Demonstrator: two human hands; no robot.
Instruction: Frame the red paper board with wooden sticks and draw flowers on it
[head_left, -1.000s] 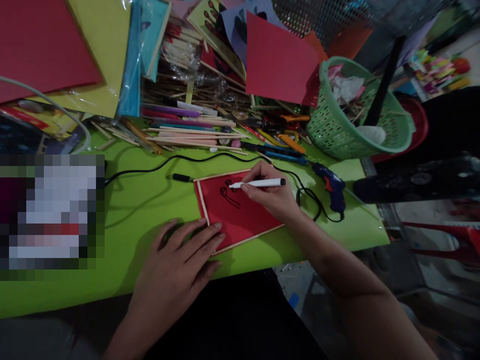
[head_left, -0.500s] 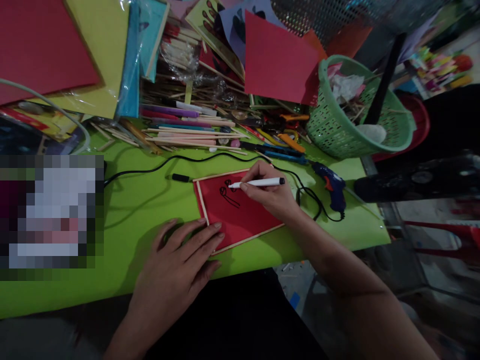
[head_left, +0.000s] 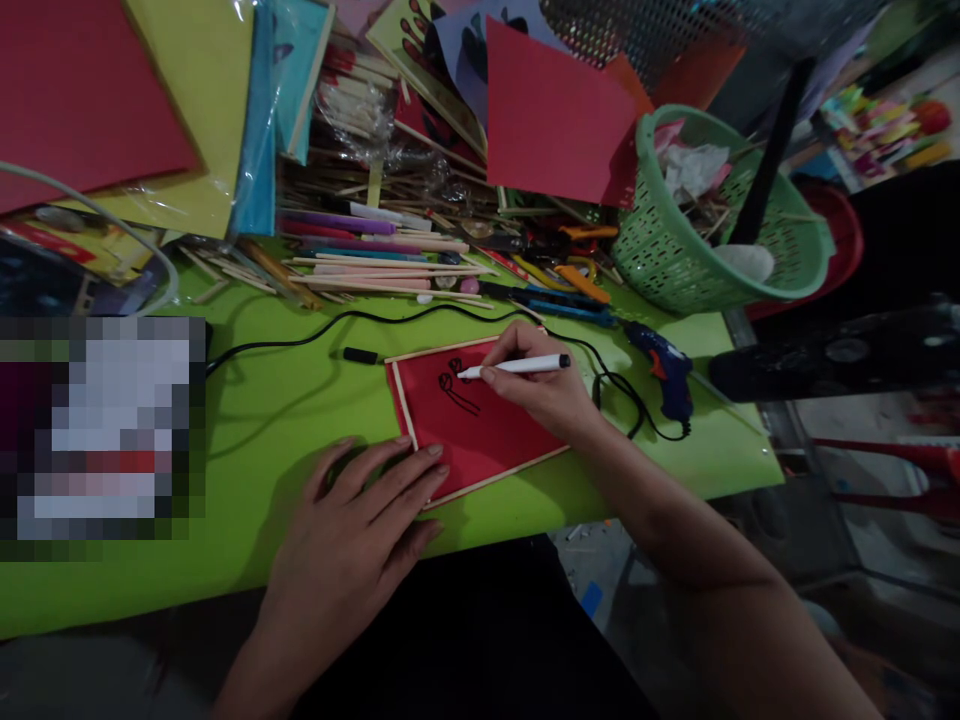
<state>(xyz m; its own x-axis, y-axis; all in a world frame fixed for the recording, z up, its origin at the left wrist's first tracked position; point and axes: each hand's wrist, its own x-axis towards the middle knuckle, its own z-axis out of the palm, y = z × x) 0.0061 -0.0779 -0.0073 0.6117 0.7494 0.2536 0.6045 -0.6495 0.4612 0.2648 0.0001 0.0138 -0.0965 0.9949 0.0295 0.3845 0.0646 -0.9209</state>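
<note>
A red card (head_left: 487,450) edged with thin wooden sticks lies on the green tabletop (head_left: 285,400). Black lines, with small rounded shapes at one end, are drawn on its upper left part. My right hand (head_left: 536,380) pinches a white marker (head_left: 525,365), its tip at the drawing and its dark end pointing right. My left hand (head_left: 367,500) lies flat with fingers spread, the fingertips resting on the card's lower left edge. A black marker cap (head_left: 361,355) lies just left of the card's top corner.
Right of the card lies a blue glue gun (head_left: 664,370), its black cord (head_left: 345,315) running behind the card. Pens, sticks and scissors (head_left: 577,285) crowd the back. A green basket (head_left: 675,250) stands at back right. A blurred-out screen (head_left: 112,430) is at left.
Both hands and the marker stay in nearly the same place. The view shifts very slightly; no clear new line shows on the card.
</note>
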